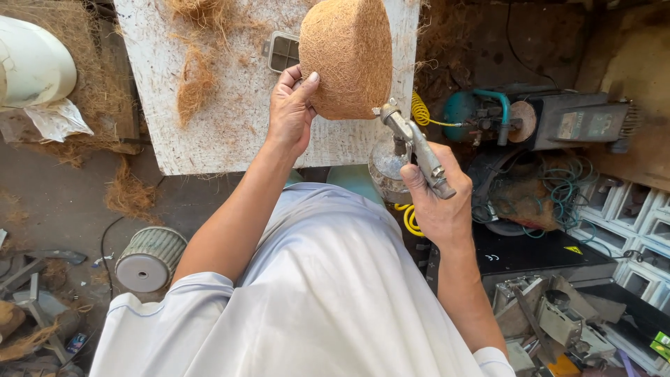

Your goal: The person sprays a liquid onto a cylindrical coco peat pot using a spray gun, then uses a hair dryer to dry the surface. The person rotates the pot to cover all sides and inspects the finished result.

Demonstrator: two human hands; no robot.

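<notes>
My left hand [289, 112] grips the lower left edge of a brown coconut-fibre pot [347, 52], held tilted over a white worktable [237, 126]. My right hand [438, 202] holds a metal spray gun [415, 148] with a clear cup under it. The gun's nozzle points up at the pot's lower right side, almost touching it. A yellow coiled hose [421, 112] runs from the gun toward a compressor.
Loose coconut fibre [197, 77] lies on the table beside a small grey grid tray [283, 50]. A blue-green compressor [488, 112] and tangled hoses sit to the right, with white trays [635, 209]. On the floor at left are a ribbed cylinder [148, 258], metal scraps and a white container [31, 63].
</notes>
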